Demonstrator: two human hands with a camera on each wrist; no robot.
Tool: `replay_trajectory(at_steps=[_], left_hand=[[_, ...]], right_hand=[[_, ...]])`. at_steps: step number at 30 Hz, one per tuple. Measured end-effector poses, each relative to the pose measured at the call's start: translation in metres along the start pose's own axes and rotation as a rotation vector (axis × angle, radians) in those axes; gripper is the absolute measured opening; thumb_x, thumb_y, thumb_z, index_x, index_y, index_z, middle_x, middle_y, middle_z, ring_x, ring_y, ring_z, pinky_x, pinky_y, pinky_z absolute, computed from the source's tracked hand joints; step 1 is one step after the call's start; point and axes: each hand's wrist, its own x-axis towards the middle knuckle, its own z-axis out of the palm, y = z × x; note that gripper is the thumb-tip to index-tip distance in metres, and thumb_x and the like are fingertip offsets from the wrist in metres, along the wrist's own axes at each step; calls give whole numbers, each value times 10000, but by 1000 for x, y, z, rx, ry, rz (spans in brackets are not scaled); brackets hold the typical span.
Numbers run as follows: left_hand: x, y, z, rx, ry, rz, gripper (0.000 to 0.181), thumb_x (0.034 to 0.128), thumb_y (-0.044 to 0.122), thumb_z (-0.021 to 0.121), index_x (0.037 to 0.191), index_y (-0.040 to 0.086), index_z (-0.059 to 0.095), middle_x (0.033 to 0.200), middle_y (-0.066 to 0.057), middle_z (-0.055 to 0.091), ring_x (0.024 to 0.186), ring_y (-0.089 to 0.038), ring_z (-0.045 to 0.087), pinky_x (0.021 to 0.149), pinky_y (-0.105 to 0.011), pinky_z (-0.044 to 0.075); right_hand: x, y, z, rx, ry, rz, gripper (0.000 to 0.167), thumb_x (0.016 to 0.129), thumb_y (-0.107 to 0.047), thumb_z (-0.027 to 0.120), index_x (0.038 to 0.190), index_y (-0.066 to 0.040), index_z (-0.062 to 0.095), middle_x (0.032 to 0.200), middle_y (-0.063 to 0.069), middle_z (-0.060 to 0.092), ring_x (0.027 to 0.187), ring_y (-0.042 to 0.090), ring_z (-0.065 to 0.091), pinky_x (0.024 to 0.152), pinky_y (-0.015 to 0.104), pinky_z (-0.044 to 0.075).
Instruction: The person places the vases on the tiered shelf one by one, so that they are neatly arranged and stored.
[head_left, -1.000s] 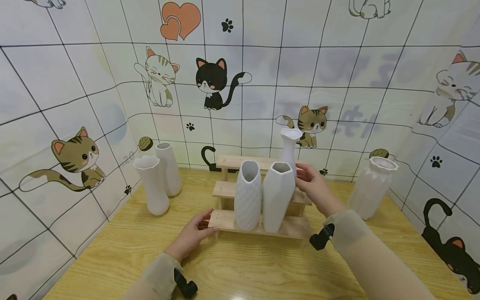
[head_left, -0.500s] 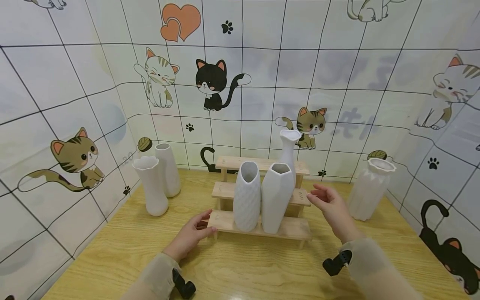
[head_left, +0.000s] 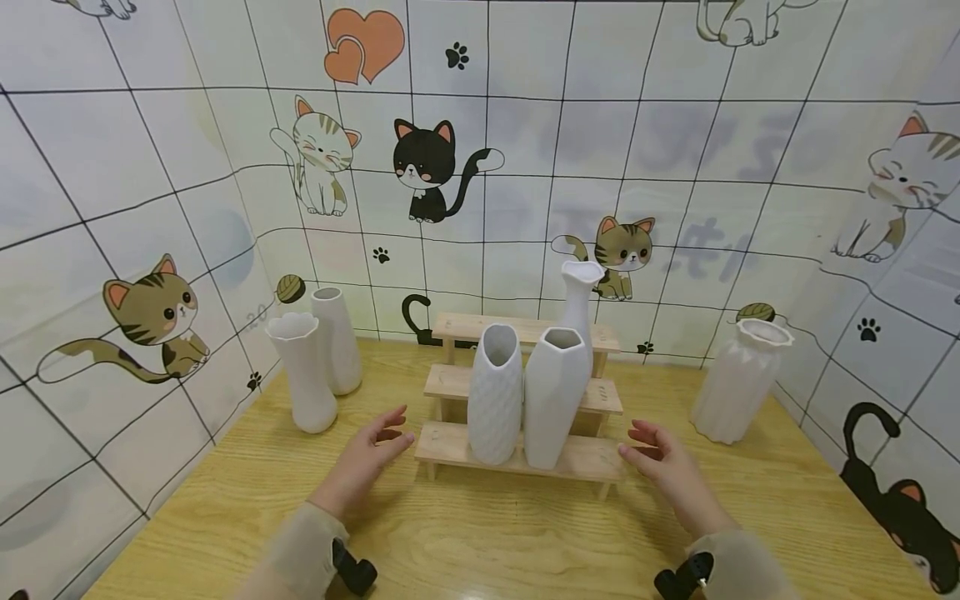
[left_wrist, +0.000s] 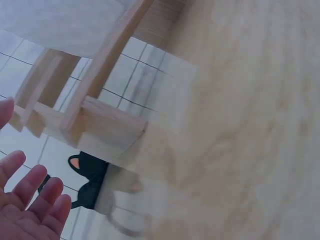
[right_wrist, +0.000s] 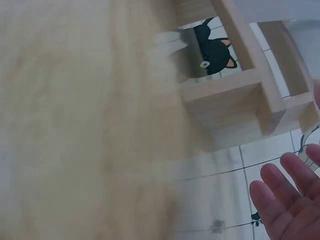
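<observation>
A three-step wooden stand (head_left: 442, 443) is in the middle of the table in the head view. On its lowest step are a white vase with a diamond texture (head_left: 494, 408) and a faceted white vase (head_left: 553, 404). A slim white vase with a flared rim (head_left: 578, 300) rises behind them, its base hidden. My left hand (head_left: 363, 460) is just beside the stand's left end, fingers loosely bent and holding nothing. Close to the right end hovers my right hand (head_left: 670, 473), likewise holding nothing. Both wrist views show relaxed fingers near the stand's end panels (left_wrist: 112, 122).
At the left stand a wavy-rimmed white vase (head_left: 306, 375) and a plain tall white vase (head_left: 339, 342). A ribbed white vase (head_left: 738, 383) is at the right. Walls with printed cats (head_left: 425, 167) enclose the wood-grain table (head_left: 480, 542).
My right hand has let go of the slim vase and come down toward me, beside the lowest step. My left hand has come off the stand's left end, moving slightly left.
</observation>
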Motion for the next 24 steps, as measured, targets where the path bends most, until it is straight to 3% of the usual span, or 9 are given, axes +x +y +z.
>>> replay_trajectory(at_steps=[5,8,13,15,17,20,24], left_hand=[[-3,11,-16,8,94,45,639,907,443,643,1450,197,412,1405,-88,447,1196,-239,461,911,-390,449],[-7,18,-26,-7,201,102,606,929,395,631,1442,153,418,1352,-69,475,1130,-209,485,857,-283,457],[-9,26,-45,-89,525,181,540,940,344,626,1387,82,473,1222,-43,517,997,-134,500,754,-149,440],[-8,26,-53,-104,662,188,533,931,342,637,1366,69,493,1182,-43,518,951,-119,494,736,-145,426],[-5,26,-62,-109,747,177,560,923,342,645,1378,63,477,1183,-59,497,941,-129,478,751,-174,414],[0,26,-73,-106,779,124,644,910,364,653,1429,69,411,1256,-99,448,1031,-189,448,852,-276,390],[6,25,-88,-64,715,27,786,899,432,644,1493,62,285,1406,-150,365,1230,-298,361,1004,-452,326]], right_hand=[[0,16,0,-23,-84,-9,837,921,-399,639,1528,-60,173,1499,243,302,1312,404,371,995,527,394],[1,22,0,-17,-106,-24,829,923,-388,637,1530,-69,171,1490,248,319,1314,414,374,1008,544,375],[3,28,3,9,-132,-18,798,933,-354,633,1530,-83,180,1482,264,329,1337,422,344,1028,567,338],[3,29,4,13,-138,-5,783,932,-351,634,1527,-85,200,1477,269,334,1342,421,334,1028,570,334],[2,29,4,9,-140,11,768,931,-363,633,1521,-87,227,1467,270,347,1340,419,335,1024,572,338],[1,31,6,1,-139,31,754,926,-390,632,1513,-95,264,1448,265,370,1326,416,351,1011,577,347],[2,34,7,14,-138,29,754,925,-387,634,1517,-106,262,1448,268,372,1326,415,357,1015,584,340]])
